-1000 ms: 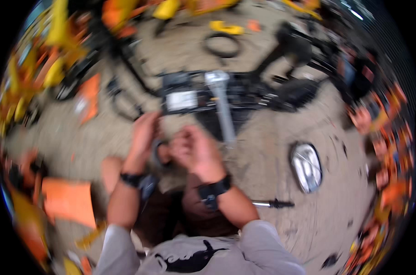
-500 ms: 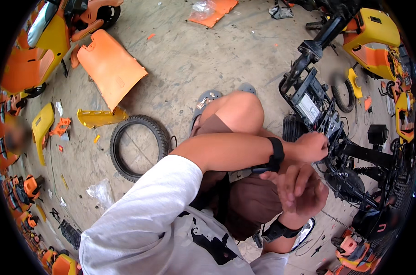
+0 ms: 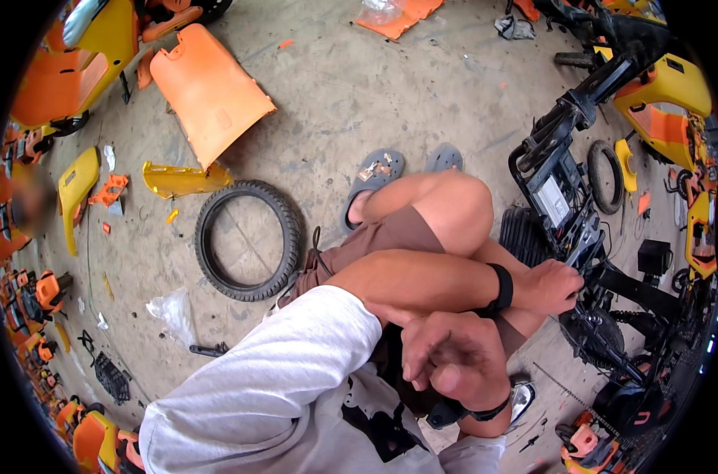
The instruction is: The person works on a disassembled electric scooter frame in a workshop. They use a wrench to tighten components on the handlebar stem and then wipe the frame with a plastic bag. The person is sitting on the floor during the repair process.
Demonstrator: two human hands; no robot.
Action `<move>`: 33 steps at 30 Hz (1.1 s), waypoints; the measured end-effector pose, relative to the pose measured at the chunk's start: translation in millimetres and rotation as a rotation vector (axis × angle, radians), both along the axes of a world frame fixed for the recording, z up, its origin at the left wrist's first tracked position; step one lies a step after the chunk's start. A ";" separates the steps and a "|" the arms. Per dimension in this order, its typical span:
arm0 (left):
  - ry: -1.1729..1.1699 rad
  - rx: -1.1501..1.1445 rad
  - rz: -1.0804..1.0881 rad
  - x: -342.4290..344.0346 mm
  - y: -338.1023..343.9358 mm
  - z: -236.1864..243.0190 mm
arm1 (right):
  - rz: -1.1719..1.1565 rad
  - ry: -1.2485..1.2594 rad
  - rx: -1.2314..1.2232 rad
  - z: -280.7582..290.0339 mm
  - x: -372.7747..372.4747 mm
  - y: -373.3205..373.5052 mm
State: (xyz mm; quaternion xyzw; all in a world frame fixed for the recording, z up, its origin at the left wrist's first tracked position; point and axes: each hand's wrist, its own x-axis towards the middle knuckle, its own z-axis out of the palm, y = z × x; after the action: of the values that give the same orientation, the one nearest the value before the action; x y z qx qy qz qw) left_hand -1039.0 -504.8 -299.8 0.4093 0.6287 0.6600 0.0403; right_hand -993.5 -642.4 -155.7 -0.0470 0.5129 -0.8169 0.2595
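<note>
My left arm reaches across my knees to the right. My left hand (image 3: 550,287) is closed at the edge of a stripped black scooter frame (image 3: 568,170); what its fingers hold, if anything, is hidden. Below the left forearm, close to my body, my right hand (image 3: 457,359) is raised with fingers loosely curled and thumb apart. Nothing shows in it. On the frame beyond the left hand sits a silver box-shaped unit (image 3: 552,199) among dark cables and brackets. A black ribbed part (image 3: 523,235) lies against the frame's near side.
A loose tyre (image 3: 209,253) lies flat on the concrete at left, beside a yellow panel (image 3: 181,180) and a large orange panel (image 3: 209,91). A clear plastic bag (image 3: 171,316) lies nearer. Orange and yellow scooters (image 3: 58,83) line both sides. A chain (image 3: 572,395) lies at lower right.
My right hand has moved left, away from the scooter frame, toward my body. My left hand stays closed at the frame. The whole view has shifted slightly.
</note>
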 end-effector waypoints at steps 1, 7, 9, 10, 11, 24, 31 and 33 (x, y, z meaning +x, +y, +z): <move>-0.012 0.009 0.008 0.4 0.3 0.0 | 0.018 0.015 -0.031 0.3 0.5 0.2; -0.024 -0.003 -0.013 -3.2 3.0 5.9 | -0.043 0.134 0.132 -2.7 -2.2 6.9; 0.177 -0.185 -0.089 -9.4 1.5 8.2 | 0.059 0.178 0.146 -1.3 -3.0 4.7; 0.185 -0.269 -0.128 -12.7 -0.6 8.7 | 0.141 0.200 0.121 0.4 -4.0 3.8; 0.183 -0.310 -0.161 -16.7 -2.2 9.3 | 0.165 0.159 0.094 2.2 -5.1 2.3; 0.299 -0.492 -0.181 -46.6 -21.1 21.9 | -0.039 0.239 0.348 15.8 -3.2 -2.6; 0.295 -0.654 -0.088 -63.9 -34.1 13.5 | 0.050 0.334 0.433 20.6 -2.0 -11.9; 0.290 -0.655 -0.073 -65.9 -37.9 14.0 | 0.037 0.372 0.488 23.0 -1.4 -13.6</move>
State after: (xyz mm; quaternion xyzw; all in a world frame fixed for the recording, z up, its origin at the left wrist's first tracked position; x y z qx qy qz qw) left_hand -1104.9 -542.6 -285.8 0.4864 0.7909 0.3567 0.1034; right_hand -994.9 -655.9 -132.7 -0.1412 0.7318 -0.6421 0.1796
